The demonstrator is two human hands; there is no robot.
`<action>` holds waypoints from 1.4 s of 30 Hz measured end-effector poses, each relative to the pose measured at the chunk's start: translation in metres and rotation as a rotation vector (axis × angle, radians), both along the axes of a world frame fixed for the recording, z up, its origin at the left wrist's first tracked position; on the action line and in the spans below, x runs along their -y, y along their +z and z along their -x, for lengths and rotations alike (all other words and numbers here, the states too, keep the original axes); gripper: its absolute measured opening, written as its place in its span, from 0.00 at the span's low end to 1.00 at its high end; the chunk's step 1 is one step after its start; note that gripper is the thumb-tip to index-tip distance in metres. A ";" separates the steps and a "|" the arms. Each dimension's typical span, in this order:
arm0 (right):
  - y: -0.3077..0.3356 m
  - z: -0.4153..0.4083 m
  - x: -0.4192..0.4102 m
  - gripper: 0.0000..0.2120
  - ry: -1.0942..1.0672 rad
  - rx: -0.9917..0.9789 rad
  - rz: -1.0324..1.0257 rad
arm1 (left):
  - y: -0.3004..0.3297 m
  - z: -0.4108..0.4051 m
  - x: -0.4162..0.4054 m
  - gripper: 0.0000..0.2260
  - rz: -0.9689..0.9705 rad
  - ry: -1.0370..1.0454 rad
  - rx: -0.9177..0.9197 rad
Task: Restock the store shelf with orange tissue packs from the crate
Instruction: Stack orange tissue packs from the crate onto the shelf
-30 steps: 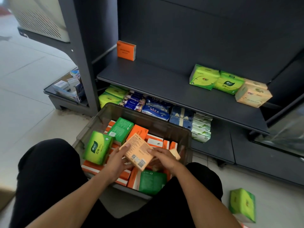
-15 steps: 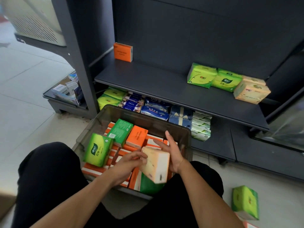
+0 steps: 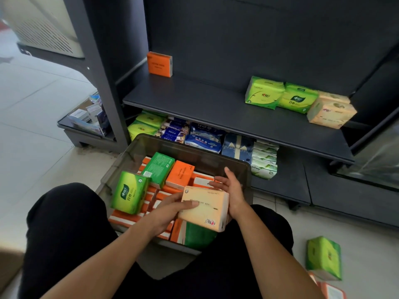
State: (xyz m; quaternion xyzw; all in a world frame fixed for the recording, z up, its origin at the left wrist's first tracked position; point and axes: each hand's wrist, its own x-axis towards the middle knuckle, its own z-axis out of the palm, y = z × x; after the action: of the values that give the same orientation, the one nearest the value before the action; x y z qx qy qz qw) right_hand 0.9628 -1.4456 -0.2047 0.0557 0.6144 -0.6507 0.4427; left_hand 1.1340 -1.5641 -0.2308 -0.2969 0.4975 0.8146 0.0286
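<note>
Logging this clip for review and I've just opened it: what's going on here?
A person at the crate holds a pale peach tissue pack above it: the left hand grips its left side, the right hand lies flat against its right end. One orange pack stands at the back left of the shelf; green packs and another peach one sit at its right. Many orange packs lie in the crate.

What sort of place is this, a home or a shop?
Most likely a small shop: dark display shelving, rows of packaged tissues on the lower shelf, and a crate of tissue packs on the floor. The left hand holds a peach pack.
</note>
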 end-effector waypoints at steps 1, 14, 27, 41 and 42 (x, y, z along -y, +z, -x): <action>-0.001 0.001 0.000 0.25 -0.033 -0.010 -0.001 | 0.001 0.002 0.000 0.38 0.015 0.025 -0.012; 0.003 -0.006 -0.001 0.29 0.091 -0.065 0.159 | 0.043 0.054 0.018 0.28 0.176 0.514 -0.095; 0.007 0.003 -0.003 0.24 -0.107 0.019 0.333 | 0.062 0.070 0.019 0.26 0.583 0.130 -0.098; 0.062 0.113 -0.068 0.35 -0.252 -0.953 -0.217 | 0.095 0.214 -0.037 0.34 0.561 0.190 -0.351; 0.064 0.127 -0.078 0.34 -0.257 -0.994 -0.247 | 0.096 0.232 -0.046 0.33 0.584 0.182 -0.373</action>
State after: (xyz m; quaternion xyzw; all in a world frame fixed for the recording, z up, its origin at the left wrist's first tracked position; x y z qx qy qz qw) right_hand 0.8358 -1.3680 -0.1402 -0.1330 0.8106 -0.5703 0.0049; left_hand 0.9018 -1.5184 -0.1345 -0.1820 0.6776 0.6772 -0.2216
